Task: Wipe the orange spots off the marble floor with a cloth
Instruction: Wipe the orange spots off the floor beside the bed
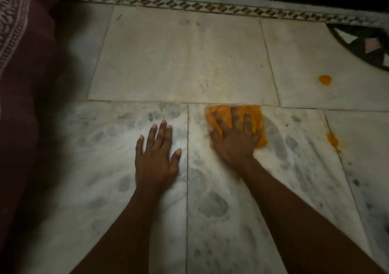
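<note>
right hand flat on cloth | left hand spread on floor | two spots right of cloth — unwiped

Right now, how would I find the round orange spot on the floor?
Start at the black-and-white mosaic inlay in the far right corner of the marble floor. Just below it, on the pale tile, sits the round orange spot. Unlike the smeared orange splatter nearer the person, it is a neat, solid blob, far from the orange cloth.
</note>
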{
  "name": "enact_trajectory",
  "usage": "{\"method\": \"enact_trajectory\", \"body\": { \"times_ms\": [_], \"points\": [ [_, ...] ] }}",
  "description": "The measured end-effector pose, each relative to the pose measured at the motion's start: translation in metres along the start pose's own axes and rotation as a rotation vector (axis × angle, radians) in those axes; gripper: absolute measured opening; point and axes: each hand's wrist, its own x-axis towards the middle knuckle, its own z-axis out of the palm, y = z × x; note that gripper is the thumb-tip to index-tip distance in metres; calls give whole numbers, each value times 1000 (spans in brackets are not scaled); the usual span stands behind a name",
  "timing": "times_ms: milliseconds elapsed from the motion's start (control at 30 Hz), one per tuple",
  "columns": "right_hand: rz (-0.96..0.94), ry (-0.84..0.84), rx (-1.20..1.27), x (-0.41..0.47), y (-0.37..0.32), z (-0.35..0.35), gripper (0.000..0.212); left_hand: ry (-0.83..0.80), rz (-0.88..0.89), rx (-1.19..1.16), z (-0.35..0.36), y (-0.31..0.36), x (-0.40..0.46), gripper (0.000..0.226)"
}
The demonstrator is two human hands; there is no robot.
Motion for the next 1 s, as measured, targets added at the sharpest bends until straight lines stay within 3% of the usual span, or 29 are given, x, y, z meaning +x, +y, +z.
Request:
{"method": "enact_trajectory", "body": {
  "times_ms": [100, 200, 267, 333, 500, 600, 700, 800, 900, 1000],
  "points": [
    [-206, 44, -65, -84, 27, 15, 59, 0, 10, -14, -1, 0, 2, 70],
    [-20, 109, -29, -93, 56, 15, 59, 23, 8, -10, 2, -1, -1, 70],
    [157, 139, 66, -57, 46, 12, 58, 30, 7, -16, 2, -2, 2, 70],
    [201, 121, 123, -33, 21, 10, 60, 44, 15, -7, 5, -5, 0, 72],
    [-168, 179, -37, -126, 55, 29, 59, 53, 19, -108, 2, -2, -3, 73],
    [55, 115, 27, -135, 85, 22, 59, 56, 32, -151, -1, 0, -16, 76],
    [305, 70, 244, -81, 57, 7, 61, 28, 64, -82, 3, 10, -43, 78],
    [132, 28, 176, -86, 30, 12, 60, 6, 61, -32, 10, 21, -91, 75],
    [-112, 97, 66, -169, 57, 34, 55, 13, 21, -36, 16, 40, -148, 71],
    [-54, 196, 35, -197, 90, 35, 59, 56, 10, -3, 21, 44, -173, 69]
  ]
}}
